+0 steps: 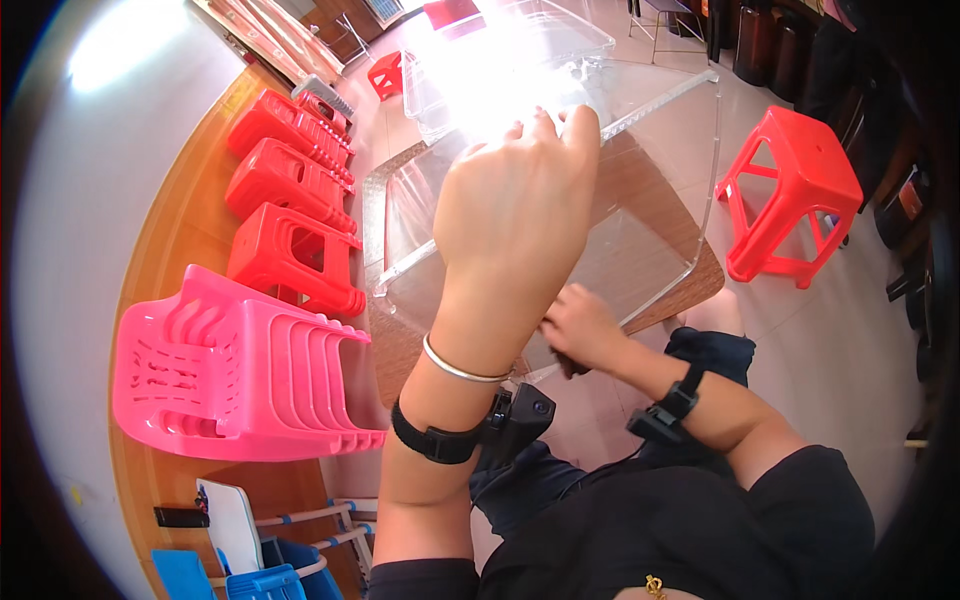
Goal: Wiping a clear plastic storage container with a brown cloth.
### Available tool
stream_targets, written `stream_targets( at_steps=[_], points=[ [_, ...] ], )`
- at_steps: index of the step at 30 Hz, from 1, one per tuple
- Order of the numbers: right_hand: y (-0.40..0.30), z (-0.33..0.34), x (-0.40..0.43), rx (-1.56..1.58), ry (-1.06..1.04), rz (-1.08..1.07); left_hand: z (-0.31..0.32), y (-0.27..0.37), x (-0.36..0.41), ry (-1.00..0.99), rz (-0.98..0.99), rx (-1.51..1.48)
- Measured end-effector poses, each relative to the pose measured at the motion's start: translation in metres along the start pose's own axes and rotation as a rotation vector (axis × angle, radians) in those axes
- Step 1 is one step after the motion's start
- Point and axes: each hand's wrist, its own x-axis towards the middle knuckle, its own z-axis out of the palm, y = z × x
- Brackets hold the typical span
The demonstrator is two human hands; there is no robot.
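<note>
My left hand [517, 187], back upward and with a bangle at the wrist, reaches out over a clear plastic panel or box [645, 217]. Glare washes out the area around its curled fingertips, so what they touch is hidden. The clear plastic has thick see-through edges and rests over a brown wood-look table [405, 352]. Below and to the right, my right hand [589, 330] is at the table's near edge, fingers bent. A small dark object [570, 364] shows right under those fingers; whether they grip it is unclear.
Another clear plastic container [420, 94] stands at the far side under strong glare. Red stools [289, 259] and stacked pink chairs [240, 375] line the left wall. One red stool [806, 180] stands right of the table. A blue-and-white folding item [277, 555] is at lower left.
</note>
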Motion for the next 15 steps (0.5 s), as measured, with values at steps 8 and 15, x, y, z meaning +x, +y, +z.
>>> stream_targets(
  at_steps=[8,15],
  points=[
    [0.071,-0.073,-0.007,-0.149,0.199,0.288,0.003,0.003,0.0,0.067,-0.005,0.002],
    [0.04,-0.043,0.002,-0.285,0.054,0.223,0.001,0.006,0.0,0.055,-0.026,0.046]
  ],
)
